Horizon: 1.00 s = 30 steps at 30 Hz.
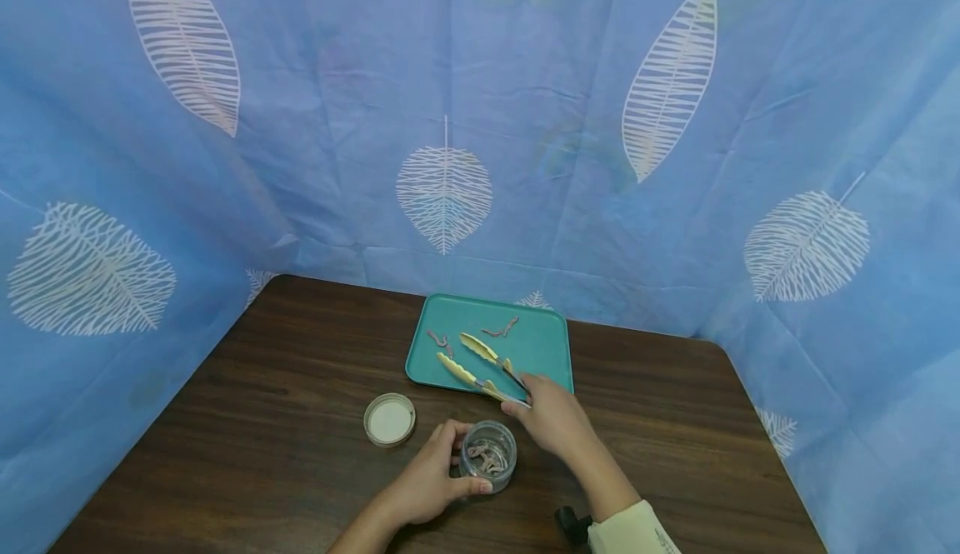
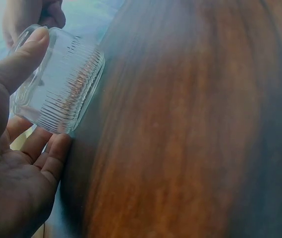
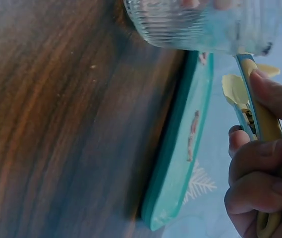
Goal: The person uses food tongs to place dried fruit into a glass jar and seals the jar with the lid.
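Observation:
In the head view my left hand (image 1: 429,477) holds a clear glass jar (image 1: 501,446) by its side, thumb at the front and fingers behind. The jar stands upright and uncovered on the table, with several pinkish worm-like pieces (image 1: 487,459) in the bottom. My right hand (image 1: 555,414) grips yellow-tipped tongs (image 1: 480,381), whose two arms are spread apart over the near part of a teal tray (image 1: 557,354). On the tray lie more worm-like pieces, one at the back (image 1: 501,328) and others at the left (image 1: 439,340). Nothing shows between the tong tips.
A round lid (image 1: 390,420) with a pale inside lies on the dark wooden table (image 1: 285,421), left of the jar. Blue cloth (image 1: 525,121) with white leaf prints surrounds the table. A small black object (image 1: 572,527) is near my right sleeve.

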Each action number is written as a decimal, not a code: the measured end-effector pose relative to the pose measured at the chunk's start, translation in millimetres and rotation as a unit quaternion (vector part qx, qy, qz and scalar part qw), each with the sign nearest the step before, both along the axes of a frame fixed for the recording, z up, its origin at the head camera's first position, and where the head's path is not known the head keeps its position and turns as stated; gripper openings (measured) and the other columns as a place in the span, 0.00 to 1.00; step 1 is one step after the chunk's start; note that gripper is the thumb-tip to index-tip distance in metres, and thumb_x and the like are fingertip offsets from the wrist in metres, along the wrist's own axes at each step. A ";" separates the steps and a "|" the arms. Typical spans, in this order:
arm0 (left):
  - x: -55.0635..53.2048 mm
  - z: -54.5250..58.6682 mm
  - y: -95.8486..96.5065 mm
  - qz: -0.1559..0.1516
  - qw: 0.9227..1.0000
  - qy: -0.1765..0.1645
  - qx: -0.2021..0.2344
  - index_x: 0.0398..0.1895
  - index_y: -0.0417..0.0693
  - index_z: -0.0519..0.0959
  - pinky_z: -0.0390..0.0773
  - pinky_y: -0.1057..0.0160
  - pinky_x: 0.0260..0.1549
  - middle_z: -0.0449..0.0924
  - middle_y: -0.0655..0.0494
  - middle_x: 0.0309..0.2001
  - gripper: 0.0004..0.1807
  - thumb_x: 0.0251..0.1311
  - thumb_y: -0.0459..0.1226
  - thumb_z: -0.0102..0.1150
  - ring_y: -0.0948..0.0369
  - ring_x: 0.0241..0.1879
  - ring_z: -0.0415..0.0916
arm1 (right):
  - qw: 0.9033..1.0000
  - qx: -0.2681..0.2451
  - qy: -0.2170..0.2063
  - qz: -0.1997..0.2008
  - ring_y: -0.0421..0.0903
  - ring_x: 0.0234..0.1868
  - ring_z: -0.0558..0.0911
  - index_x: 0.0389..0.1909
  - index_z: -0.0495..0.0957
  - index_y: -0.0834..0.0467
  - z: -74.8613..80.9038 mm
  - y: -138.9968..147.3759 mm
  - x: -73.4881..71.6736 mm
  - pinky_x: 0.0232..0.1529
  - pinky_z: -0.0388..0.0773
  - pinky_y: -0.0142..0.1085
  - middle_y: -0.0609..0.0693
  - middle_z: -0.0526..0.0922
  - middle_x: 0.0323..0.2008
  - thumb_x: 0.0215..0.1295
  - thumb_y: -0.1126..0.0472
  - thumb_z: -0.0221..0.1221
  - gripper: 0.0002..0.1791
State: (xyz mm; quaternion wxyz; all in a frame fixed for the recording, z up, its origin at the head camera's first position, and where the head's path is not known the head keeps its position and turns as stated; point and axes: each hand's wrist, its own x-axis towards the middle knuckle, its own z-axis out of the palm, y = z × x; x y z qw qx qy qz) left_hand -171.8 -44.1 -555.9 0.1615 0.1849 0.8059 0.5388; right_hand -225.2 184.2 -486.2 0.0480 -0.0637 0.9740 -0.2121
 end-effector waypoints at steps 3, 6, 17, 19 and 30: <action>0.0 -0.8 0.7 0.002 1.000 0.001 -0.002 0.74 0.43 0.65 0.82 0.47 0.65 0.71 0.43 0.68 0.44 0.62 0.49 0.79 0.48 0.66 0.76 | 1.000 0.007 0.004 0.011 0.63 0.68 0.83 0.73 0.77 0.61 -5.6 -3.1 -6.7 0.67 0.81 0.61 0.62 0.83 0.68 0.76 0.45 0.67 0.34; 0.1 -1.5 1.3 0.003 1.000 0.002 -0.001 0.74 0.44 0.65 0.82 0.50 0.65 0.71 0.44 0.67 0.44 0.62 0.49 0.79 0.49 0.66 0.76 | 1.000 0.013 0.003 0.015 0.63 0.68 0.83 0.72 0.78 0.61 -11.4 -5.4 -10.4 0.67 0.80 0.61 0.62 0.84 0.68 0.76 0.44 0.67 0.33; -1.5 -1.3 1.7 0.003 1.000 -0.001 0.000 0.74 0.43 0.66 0.82 0.56 0.63 0.71 0.44 0.67 0.44 0.63 0.49 0.79 0.50 0.65 0.75 | 0.999 0.031 -0.001 -0.008 0.63 0.67 0.84 0.72 0.80 0.58 -18.4 -8.7 -12.2 0.65 0.82 0.60 0.60 0.84 0.68 0.78 0.45 0.65 0.30; -1.4 -0.9 1.6 0.002 1.000 -0.001 0.000 0.74 0.44 0.66 0.82 0.56 0.63 0.71 0.45 0.67 0.44 0.63 0.49 0.79 0.51 0.65 0.75 | 0.999 0.034 0.003 -0.008 0.62 0.66 0.85 0.71 0.80 0.58 -18.5 -8.8 -12.0 0.64 0.83 0.60 0.59 0.85 0.68 0.77 0.45 0.66 0.30; -1.3 -0.1 0.8 0.003 1.000 -0.003 -0.002 0.74 0.44 0.66 0.82 0.56 0.62 0.70 0.44 0.69 0.44 0.63 0.49 0.79 0.50 0.64 0.76 | 1.000 0.018 0.003 -0.010 0.62 0.66 0.85 0.72 0.80 0.57 -15.6 -7.9 -8.8 0.64 0.83 0.60 0.60 0.85 0.67 0.78 0.47 0.66 0.29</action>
